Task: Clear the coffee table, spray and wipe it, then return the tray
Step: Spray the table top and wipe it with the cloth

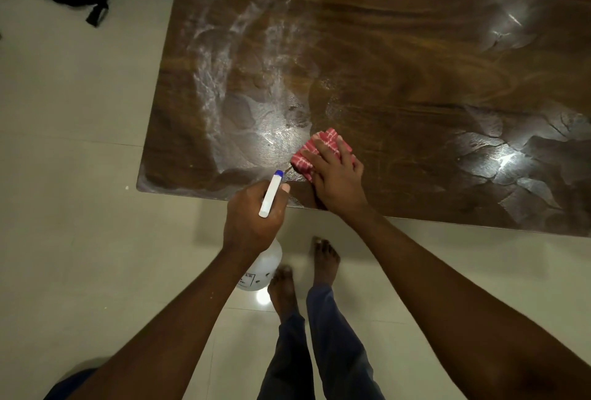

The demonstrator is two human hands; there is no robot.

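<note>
In the head view, the coffee table (399, 57) is seen bare of objects, its dark wood streaked with wet spray film from ten to seven o'clock and again at about four o'clock. The tray is not in view. A red-and-white cloth (319, 151) is pressed flat against the tabletop near the front edge, at about six o'clock on the surface, under the right hand (335, 175), whose fingers are spread open over it. The spray bottle (267, 259) is gripped around the neck by the left hand (252, 217), fist closed, and is held off the table's edge over the tiled floor (64, 143), its nozzle pointed toward eleven o'clock.

Wiping appears to be the step in hand. It is best done with even palm pressure and overlapping strokes, carried from the near edge toward the wet patches at ten and four o'clock, so that no film is left to dry. The bottle is best kept clear of the wiped area.
</note>
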